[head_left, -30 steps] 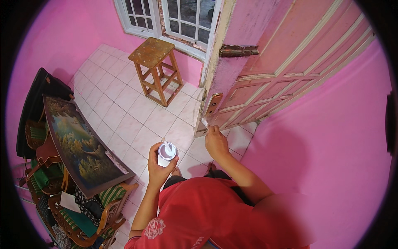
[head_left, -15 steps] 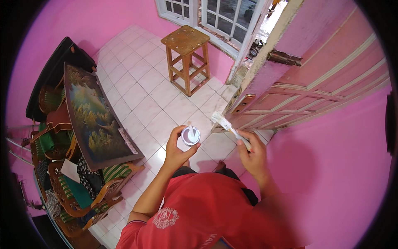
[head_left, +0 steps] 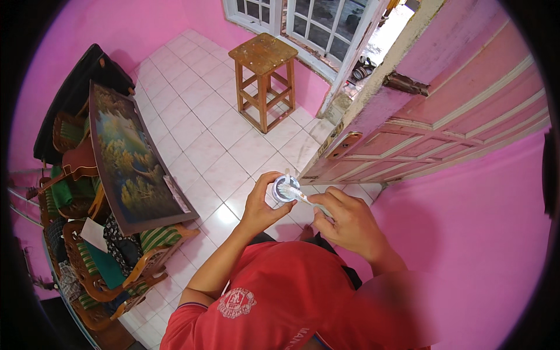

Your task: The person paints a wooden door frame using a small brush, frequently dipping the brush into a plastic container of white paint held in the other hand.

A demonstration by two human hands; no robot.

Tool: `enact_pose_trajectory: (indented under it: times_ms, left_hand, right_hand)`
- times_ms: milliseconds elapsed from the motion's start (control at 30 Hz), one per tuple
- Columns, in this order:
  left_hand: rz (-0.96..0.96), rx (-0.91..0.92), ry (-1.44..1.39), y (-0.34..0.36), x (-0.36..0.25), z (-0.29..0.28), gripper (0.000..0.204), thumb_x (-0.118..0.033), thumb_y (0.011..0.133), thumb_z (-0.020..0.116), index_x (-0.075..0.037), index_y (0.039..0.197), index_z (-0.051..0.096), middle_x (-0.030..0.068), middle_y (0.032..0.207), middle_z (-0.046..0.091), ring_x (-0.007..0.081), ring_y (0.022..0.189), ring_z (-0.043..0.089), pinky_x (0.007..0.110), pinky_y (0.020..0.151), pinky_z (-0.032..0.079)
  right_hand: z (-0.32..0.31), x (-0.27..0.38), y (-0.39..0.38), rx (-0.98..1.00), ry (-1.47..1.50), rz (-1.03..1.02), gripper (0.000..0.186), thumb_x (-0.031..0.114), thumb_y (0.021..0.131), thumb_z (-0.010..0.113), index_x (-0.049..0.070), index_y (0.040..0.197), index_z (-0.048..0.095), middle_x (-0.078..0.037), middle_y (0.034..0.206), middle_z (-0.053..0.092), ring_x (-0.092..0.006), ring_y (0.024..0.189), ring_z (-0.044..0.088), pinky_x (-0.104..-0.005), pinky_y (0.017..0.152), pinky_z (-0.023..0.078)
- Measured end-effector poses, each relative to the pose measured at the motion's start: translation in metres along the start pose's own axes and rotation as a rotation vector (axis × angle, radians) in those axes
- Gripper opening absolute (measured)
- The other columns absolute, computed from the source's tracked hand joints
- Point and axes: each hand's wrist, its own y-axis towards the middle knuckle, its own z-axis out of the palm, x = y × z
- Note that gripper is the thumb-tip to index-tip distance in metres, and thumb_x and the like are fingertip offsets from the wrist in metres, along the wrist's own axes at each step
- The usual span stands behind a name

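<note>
From the head view, your left hand [head_left: 259,204] is curled around a small round white container [head_left: 284,189], fingers wrapped about its side and holding it upright in front of your chest, above the white tiled floor [head_left: 210,146]. Your right hand [head_left: 347,224] is pinched on the handle of a small brush [head_left: 294,192], thumb and fingertips pressed together on it; the brush's bristle end sits at the open mouth of the container, tipped with white. The two hands are close together, the container between them and the door.

Just beyond the container stands a pink panelled door [head_left: 443,122], its edge and a metal lock plate [head_left: 345,144] near your hands and a dark hinge [head_left: 406,83] higher up. Farther off on the floor stands a wooden stool [head_left: 262,76], below a white-framed window [head_left: 297,23]. At your left, a framed landscape painting [head_left: 131,160] leans on carved wooden chairs [head_left: 111,262] with green striped cushions. Pink walls [head_left: 466,245] close in on both sides. You wear a red shirt [head_left: 280,303].
</note>
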Motion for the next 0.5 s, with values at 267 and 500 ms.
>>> enact_pose_trajectory:
  times_ms: [267, 500]
  left_hand:
    - [0.007, 0.001, -0.001, 0.000, 0.002, 0.000, 0.064, -0.013, 0.074, 0.087, -0.005, 0.129, 0.056, 0.0114, 0.125, 0.061, 0.0256, 0.116, 0.062, 0.035, 0.101, 0.049]
    - [0.014, -0.006, 0.024, 0.001, 0.006, 0.000, 0.063, -0.014, 0.074, 0.087, -0.005, 0.129, 0.056, 0.0118, 0.125, 0.062, 0.0258, 0.116, 0.062, 0.036, 0.101, 0.049]
  right_hand:
    - [0.003, 0.000, 0.006, 0.036, -0.026, 0.017, 0.020, 0.010, 0.089, 0.066, 0.003, 0.107, 0.067, -0.012, 0.093, 0.064, -0.0319, 0.076, 0.068, -0.0440, 0.068, 0.055]
    - [0.001, -0.015, -0.001, -0.109, 0.268, 0.181, 0.023, 0.008, 0.090, 0.066, 0.003, 0.112, 0.069, -0.015, 0.081, 0.063, -0.0252, 0.068, 0.066, -0.0374, 0.064, 0.052]
